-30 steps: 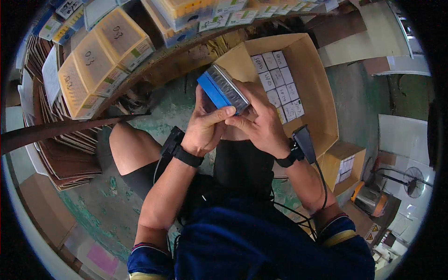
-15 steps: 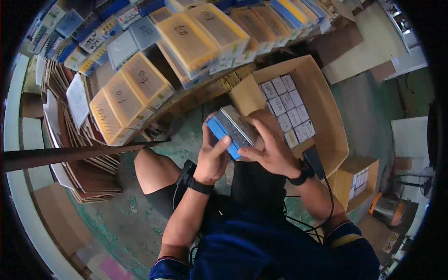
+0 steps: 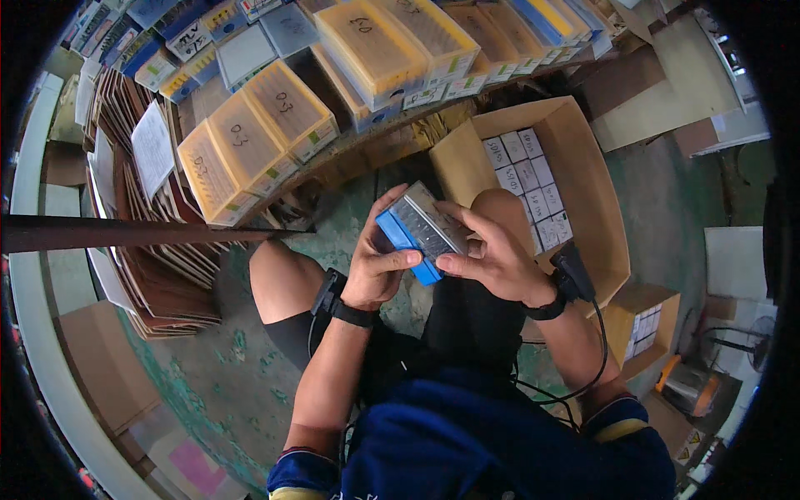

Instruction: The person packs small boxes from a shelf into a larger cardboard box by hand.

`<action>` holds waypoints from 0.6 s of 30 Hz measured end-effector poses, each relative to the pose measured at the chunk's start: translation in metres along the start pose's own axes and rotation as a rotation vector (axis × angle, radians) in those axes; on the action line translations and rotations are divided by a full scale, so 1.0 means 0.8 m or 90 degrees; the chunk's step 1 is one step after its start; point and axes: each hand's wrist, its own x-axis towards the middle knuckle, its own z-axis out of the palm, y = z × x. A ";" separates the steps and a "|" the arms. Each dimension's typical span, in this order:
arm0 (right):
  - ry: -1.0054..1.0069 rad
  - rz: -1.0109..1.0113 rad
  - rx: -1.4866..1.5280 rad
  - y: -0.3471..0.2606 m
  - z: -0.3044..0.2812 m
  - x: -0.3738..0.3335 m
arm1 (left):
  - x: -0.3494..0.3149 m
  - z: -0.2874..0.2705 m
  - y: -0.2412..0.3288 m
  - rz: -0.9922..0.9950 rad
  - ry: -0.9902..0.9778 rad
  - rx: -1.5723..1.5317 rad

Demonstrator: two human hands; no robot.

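A small plastic case [image 3: 427, 223] with a clear cover and a blue side is held tilted above my lap. Small dark contents show through its cover; I cannot make out what they are. My left hand [image 3: 375, 271] is closed around the case's left end, its thumb pressing the blue side. From the right, my right hand [image 3: 500, 262] grips the clear side with thumb and fingers. Both wrists wear black straps with small devices. Right of my right hand stands an open cardboard box [image 3: 598, 196], holding rows of small white boxes [image 3: 527, 177] with handwriting on them.
Yellow-lidded clear cases [image 3: 242, 137] and blue cases [image 3: 167, 71] crowd the bench ahead. Flattened cardboard sheets [image 3: 158, 275] stack at the left, beside a dark metal bar [image 3: 108, 232]. A smaller cardboard box [image 3: 637, 337] with white boxes stands at the right.
The case has turned slightly, and its blue part now shows offset from the clear cover at the lower end. Both hands keep hold. The whole view has shifted a little.
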 end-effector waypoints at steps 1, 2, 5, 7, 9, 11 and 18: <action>-0.021 0.048 0.017 -0.002 -0.010 -0.002 | 0.001 -0.007 0.002 -0.025 -0.032 -0.041; -0.042 0.096 0.035 -0.003 -0.016 -0.003 | -0.001 -0.012 0.005 -0.049 -0.064 -0.083; -0.018 0.029 0.080 -0.004 -0.017 0.000 | -0.004 -0.008 0.003 -0.069 -0.064 -0.128; 0.055 0.039 0.066 -0.004 -0.018 0.003 | -0.002 0.005 0.002 -0.069 -0.056 -0.157; 0.066 0.021 0.070 -0.004 -0.016 0.003 | -0.003 0.009 -0.004 -0.065 -0.055 -0.187; 0.077 0.004 0.075 -0.008 -0.016 0.002 | -0.003 0.010 -0.005 -0.061 -0.052 -0.217; 0.081 -0.009 -0.079 -0.012 -0.026 -0.005 | -0.005 0.009 -0.004 -0.061 -0.059 -0.196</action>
